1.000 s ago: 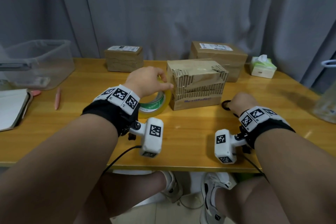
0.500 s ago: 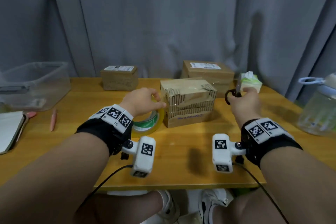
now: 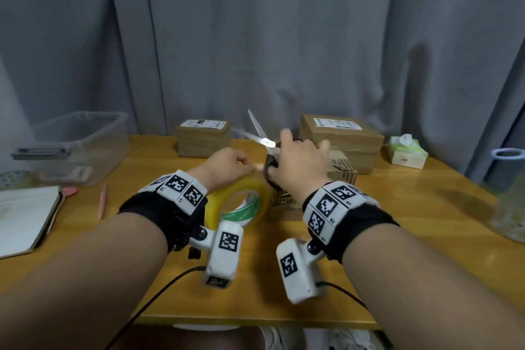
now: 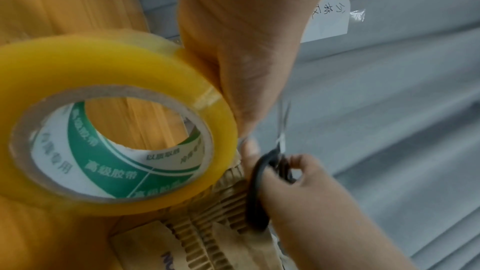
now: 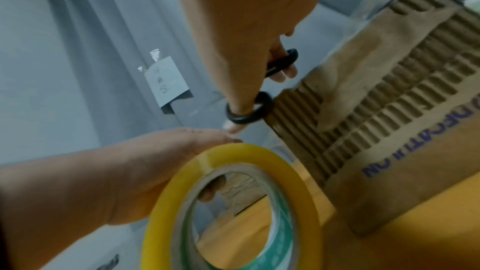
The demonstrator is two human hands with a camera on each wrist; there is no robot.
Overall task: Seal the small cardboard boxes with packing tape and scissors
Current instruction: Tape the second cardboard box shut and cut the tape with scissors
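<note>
The left hand (image 3: pixel 227 163) grips the yellow tape roll (image 3: pixel 241 202) at its top edge, fingers curled over the rim; the roll stands on edge, tilted, above the wooden counter (image 3: pixel 397 221). The right hand (image 3: pixel 298 162) grips the scissors (image 3: pixel 262 136), thumb and fingers through the black handle loops. The blades are spread apart and point toward 11 o'clock, above the left hand. The two hands are just beside each other.

The small cardboard box (image 3: pixel 342 169) with torn corrugated sides sits on the counter directly behind the right hand, at 3 o'clock from the roll and just beside it. Whether a tape strip runs from the roll to this box cannot be told.

A labelled box (image 3: pixel 203 138) stands at 11 o'clock from the roll. A larger labelled box (image 3: pixel 341 133) stands at 1 o'clock. A tissue pack (image 3: pixel 407 149) lies at 2 o'clock. A clear plastic bin (image 3: pixel 76 148) occupies 10 o'clock, with a notebook (image 3: pixel 25 216) and a pink pen (image 3: pixel 102 200) at 9 o'clock.
</note>
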